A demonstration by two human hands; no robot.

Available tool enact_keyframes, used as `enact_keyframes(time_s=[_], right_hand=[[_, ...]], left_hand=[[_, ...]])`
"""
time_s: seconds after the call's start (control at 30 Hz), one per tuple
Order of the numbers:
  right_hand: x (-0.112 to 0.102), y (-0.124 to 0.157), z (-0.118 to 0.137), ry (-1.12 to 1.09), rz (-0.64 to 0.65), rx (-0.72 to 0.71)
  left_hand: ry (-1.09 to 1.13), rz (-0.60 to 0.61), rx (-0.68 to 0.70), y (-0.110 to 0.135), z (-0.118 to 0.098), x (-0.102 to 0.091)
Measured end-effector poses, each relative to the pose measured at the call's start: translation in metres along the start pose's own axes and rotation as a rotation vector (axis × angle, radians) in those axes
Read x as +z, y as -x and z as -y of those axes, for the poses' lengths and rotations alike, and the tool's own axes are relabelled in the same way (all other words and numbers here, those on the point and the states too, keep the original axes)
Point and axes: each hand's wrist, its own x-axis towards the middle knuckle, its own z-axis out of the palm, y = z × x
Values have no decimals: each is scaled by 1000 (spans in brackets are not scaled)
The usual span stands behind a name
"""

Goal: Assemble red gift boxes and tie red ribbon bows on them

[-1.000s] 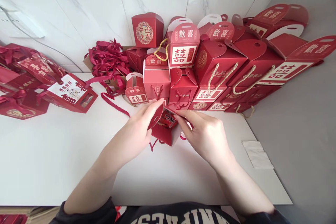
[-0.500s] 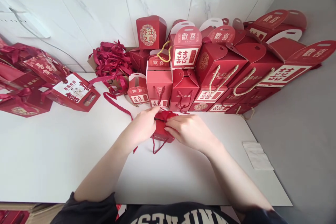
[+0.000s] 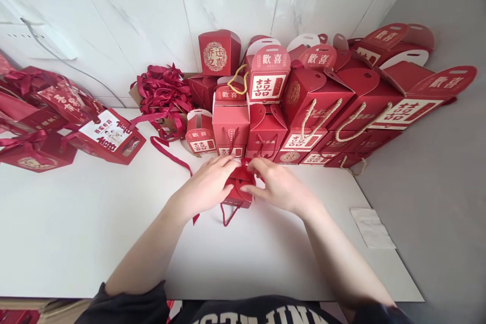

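Note:
A small red gift box [image 3: 238, 193] with a red cord handle stands on the white table [image 3: 76, 233], between my two hands. My left hand [image 3: 207, 186] grips its left side, fingers reaching over the folded top flaps. My right hand [image 3: 279, 186] holds the right side and pinches a top flap with thumb and fingers. The cord loop hangs down the box's front. The box's inside is hidden by the flaps.
Many red gift boxes [image 3: 311, 96] with cord handles are stacked along the back and right. A heap of red ribbon [image 3: 161, 93] lies at the back. More red boxes [image 3: 110, 136] lie at the left. A white tissue [image 3: 370, 228] rests on the grey floor.
The box's top flaps, open a second ago with red contents showing, are now folded down. Both hands have drawn together over the top.

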Motion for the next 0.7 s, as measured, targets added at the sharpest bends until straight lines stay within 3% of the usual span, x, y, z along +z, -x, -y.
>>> enact_keyframes(time_s=[0.23, 0.43, 0.7], right_hand=[[38, -3, 31, 211, -59, 117], [38, -2, 32, 138, -42, 183], [46, -14, 28, 238, -83, 314]], left_hand=[[-54, 13, -79, -3, -2, -4], [-27, -84, -195, 3, 8, -8], [-87, -30, -214, 3, -2, -13]])
